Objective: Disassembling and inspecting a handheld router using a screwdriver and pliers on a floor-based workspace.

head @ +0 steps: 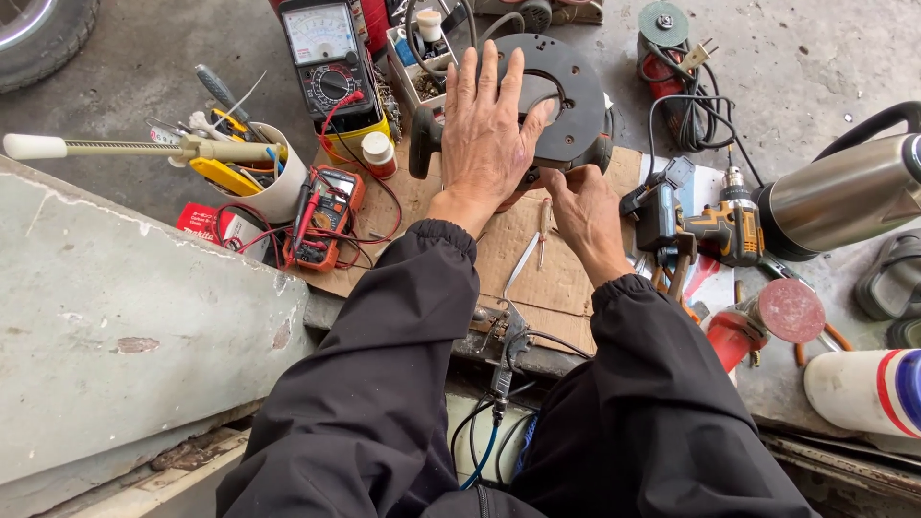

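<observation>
From the head view, my left hand (487,129) lies flat with fingers spread on the round black base plate of a power tool (561,91), which stands on a sheet of brown cardboard (537,264). My right hand (578,213) sits just under the plate's near edge, fingers pinched narrow on something small I cannot make out. A thin red-handled screwdriver (543,230) lies on the cardboard between my wrists. To my left rest an orange digital multimeter (326,216) and a white cup of hand tools (273,177); to my right, a yellow-and-black cordless drill (724,225).
</observation>
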